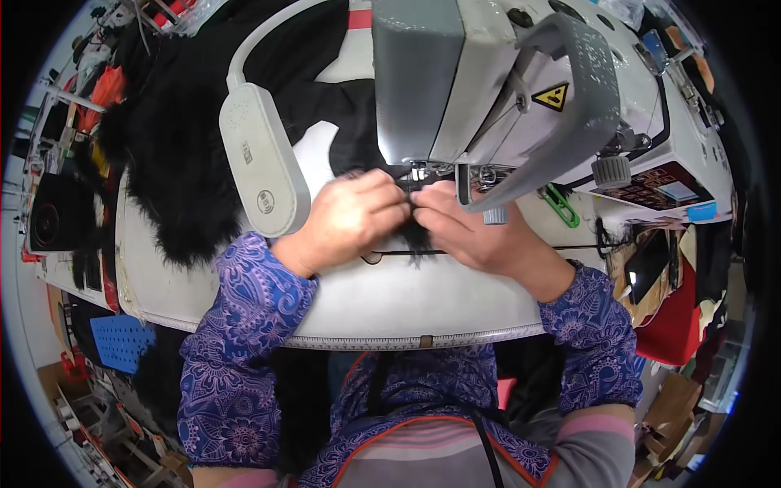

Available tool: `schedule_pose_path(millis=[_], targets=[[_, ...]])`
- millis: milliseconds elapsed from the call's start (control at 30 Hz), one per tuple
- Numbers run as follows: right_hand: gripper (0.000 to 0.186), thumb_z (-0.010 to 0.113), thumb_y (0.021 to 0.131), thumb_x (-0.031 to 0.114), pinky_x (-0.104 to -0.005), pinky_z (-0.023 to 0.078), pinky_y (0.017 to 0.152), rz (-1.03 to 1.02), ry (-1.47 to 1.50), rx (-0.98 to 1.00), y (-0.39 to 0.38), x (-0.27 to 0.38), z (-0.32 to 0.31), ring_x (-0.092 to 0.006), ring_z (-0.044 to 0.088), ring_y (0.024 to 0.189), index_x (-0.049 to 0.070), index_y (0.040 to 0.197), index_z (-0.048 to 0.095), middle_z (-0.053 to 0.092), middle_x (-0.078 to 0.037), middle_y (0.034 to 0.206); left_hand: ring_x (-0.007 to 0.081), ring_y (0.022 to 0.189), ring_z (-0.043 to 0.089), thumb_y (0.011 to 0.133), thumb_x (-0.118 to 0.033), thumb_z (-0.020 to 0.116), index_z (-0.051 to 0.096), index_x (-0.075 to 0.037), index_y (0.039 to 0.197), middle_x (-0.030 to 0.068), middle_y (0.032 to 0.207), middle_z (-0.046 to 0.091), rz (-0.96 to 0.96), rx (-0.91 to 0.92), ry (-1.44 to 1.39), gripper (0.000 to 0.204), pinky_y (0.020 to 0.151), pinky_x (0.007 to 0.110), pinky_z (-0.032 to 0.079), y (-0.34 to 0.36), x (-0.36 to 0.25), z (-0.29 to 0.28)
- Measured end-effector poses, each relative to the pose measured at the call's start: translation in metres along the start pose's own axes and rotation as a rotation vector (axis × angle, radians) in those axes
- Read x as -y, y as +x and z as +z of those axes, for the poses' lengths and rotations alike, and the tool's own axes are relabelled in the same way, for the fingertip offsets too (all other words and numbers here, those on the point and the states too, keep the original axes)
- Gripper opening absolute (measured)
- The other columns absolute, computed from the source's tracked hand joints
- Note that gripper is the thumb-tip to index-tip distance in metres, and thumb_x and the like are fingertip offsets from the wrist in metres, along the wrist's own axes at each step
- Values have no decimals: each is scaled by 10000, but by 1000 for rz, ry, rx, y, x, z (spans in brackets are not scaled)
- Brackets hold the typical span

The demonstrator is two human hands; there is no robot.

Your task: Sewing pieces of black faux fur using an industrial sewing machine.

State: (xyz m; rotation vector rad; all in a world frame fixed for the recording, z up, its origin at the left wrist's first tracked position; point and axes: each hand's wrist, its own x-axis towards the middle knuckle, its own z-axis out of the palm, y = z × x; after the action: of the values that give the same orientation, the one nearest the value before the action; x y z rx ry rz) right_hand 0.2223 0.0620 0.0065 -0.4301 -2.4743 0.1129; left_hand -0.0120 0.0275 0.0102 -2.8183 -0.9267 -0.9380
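Both my hands meet at the needle area of a grey and white sewing machine (pixel 419 81). My left hand (pixel 358 213) has its fingers bunched on black fabric (pixel 351 110) just left of the presser foot (pixel 418 172). Close in front of the foot, my right hand (pixel 464 224) pinches the same cloth, its fingertips partly behind the machine's guard. Dark furry fibres poke out below my fingers. The black fabric runs back behind the machine head, and the exact edge under my fingertips is hidden.
A white lamp head (pixel 264 159) on a bent neck hangs left of my left hand. Black furry material (pixel 175 154) heaps on the table's left. Green thread snips (pixel 560 205) lie right of the machine. A measuring tape (pixel 390 342) lines the table's front edge. A blue perforated basket (pixel 122 342) sits lower left.
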Motion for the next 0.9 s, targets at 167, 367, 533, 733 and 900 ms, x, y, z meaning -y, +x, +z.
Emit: schedule_pose_path(millis=[167,367,533,733,900], targets=[[112,625,805,91,-387,505,636,64,29,29,-1,-3,0,-263,624,754,100,916,619,588,-50,824,187,883,628,678,-121,703,680,-77,922,22,895,637,-84,67,61,249,727,318,495,-5,2,-8],[176,668,770,117,-376,511,701,-33,-29,74,-2,-10,0,-234,646,856,112,945,650,650,-25,948,178,926,629,739,-129,655,675,-91,966,14,918,640,7,44,78,231,732,313,483,-4,2,-6],[295,758,667,160,-378,500,742,18,45,104,-6,-3,0,-219,640,899,113,942,662,668,-8,1039,209,1057,603,725,-137,690,674,-96,972,28,969,657,-84,121,162,251,867,368,470,-5,7,-18],[292,756,679,148,-369,477,763,38,74,78,-5,-2,-3,-203,623,877,119,958,675,672,-5,1000,277,1093,590,665,-64,738,650,-89,1097,56,1183,626,-277,71,222,442,898,405,472,-15,17,-30],[239,722,731,112,-363,474,784,30,-34,64,-3,1,-6,-212,621,883,111,970,704,673,-18,978,318,885,642,788,-30,688,667,-50,1033,99,996,639,-540,19,181,246,774,410,511,-21,33,-26]])
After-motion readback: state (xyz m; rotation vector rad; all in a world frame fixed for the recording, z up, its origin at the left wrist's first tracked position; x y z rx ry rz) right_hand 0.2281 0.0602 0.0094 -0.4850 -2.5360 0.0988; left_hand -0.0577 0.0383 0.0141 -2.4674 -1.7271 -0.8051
